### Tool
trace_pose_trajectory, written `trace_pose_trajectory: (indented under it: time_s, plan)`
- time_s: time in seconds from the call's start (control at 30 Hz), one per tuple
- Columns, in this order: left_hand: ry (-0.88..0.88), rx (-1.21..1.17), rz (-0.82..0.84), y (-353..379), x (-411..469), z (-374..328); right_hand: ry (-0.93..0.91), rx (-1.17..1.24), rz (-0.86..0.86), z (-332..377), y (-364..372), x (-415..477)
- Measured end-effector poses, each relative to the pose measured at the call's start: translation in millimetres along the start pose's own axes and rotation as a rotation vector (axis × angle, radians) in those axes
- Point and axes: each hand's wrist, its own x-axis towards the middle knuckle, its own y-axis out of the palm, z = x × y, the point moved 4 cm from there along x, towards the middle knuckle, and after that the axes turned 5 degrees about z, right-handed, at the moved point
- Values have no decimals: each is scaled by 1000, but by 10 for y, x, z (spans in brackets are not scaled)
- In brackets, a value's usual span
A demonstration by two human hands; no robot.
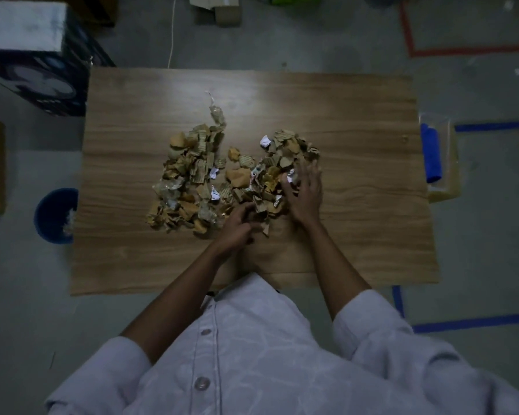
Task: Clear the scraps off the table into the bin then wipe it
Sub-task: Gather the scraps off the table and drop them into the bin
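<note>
Sprawling over the middle of the rectangular wood-grain table (357, 115), the heap of torn brown cardboard and crumpled white paper scraps (198, 169) lies in two loose lobes, with one thin strip trailing toward the far edge. The right hand (304, 194) rests palm down on the right lobe with its fingers spread. The left hand (237, 227) sits at the near edge of the heap, fingers curled in around a clump of scraps.

This looks like the gathering step: a large heap is on the table and nothing suggests wiping has begun. The next move calls for raking the pieces into a tight handful or sweeping them leftward, since the round blue plastic bin (54, 217) stands on the floor just beside the table's left edge, partly hidden under it. Bare wood lies all round the heap, so there is room to slide it left without spilling over the near or far edge. The rolled blue cloth (431, 154) sits in a clear tray (451, 163) off the right edge, well apart from the hands.
</note>
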Motion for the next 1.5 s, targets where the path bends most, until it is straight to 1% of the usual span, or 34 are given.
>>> trace_pose_trajectory:
  time_s: [0.03,0.07,0.1,0.17,0.2,0.23,0.27,0.33,0.4,0.5,0.57,0.63,0.7,0.77,0.8,0.83,0.9,0.97,1.03,1.1,1.17,1.27,1.37,1.5]
  plan:
    - [35,70,-43,-48,-17,-11,-33,61,9,68,44,-53]
    - [111,172,-119,-119,-48,-23,-63,109,-2,130,36,-64]
    - [204,296,-224,-185,-129,-53,-84,135,-26,185,-5,-31]
    - [333,515,-522,-328,-321,-73,-54,130,-59,240,-125,129]
    - [348,591,-672,-404,-405,-67,-18,121,-58,252,-176,235]
    - [328,633,-781,-477,-464,-53,12,109,-40,269,-213,348]
    - [277,644,-843,-548,-482,-11,28,81,-11,292,-225,442]
    - [179,593,-830,-665,-450,62,14,-17,63,356,-163,541]
    - [193,521,-752,-690,-390,90,-45,-100,132,422,10,495]
    - [226,446,-627,-614,-325,54,-179,-101,229,540,286,247]
    - [276,429,-626,-621,-364,37,-263,-56,178,557,300,65]
    - [306,493,-761,-741,-477,94,-310,-2,49,461,180,-149]
    - [253,528,-904,-950,-583,186,-287,15,-20,266,105,-415]
    - [168,447,-946,-1179,-595,309,-271,-43,28,120,163,-666]
    - [158,391,-938,-1297,-541,366,-271,-76,84,105,238,-776]
    - [183,352,-913,-1398,-462,378,-268,-102,138,115,319,-864]
    - [294,313,-849,-1560,-263,321,-244,-115,194,186,469,-964]
    - [386,285,-767,-1637,-52,246,-196,-93,172,310,607,-966]
    - [439,296,-669,-1598,146,194,-173,-102,128,470,738,-907]
    - [481,335,-575,-1440,256,139,-179,-112,80,642,842,-811]
    - [543,350,-524,-1273,226,108,-205,-128,63,808,887,-769]
    - [608,298,-574,-1233,58,165,-244,-139,33,898,821,-855]
    - [591,197,-651,-1335,39,209,-191,-88,12,802,772,-886]
    - [617,203,-609,-1346,186,92,-84,-8,-61,769,716,-572]
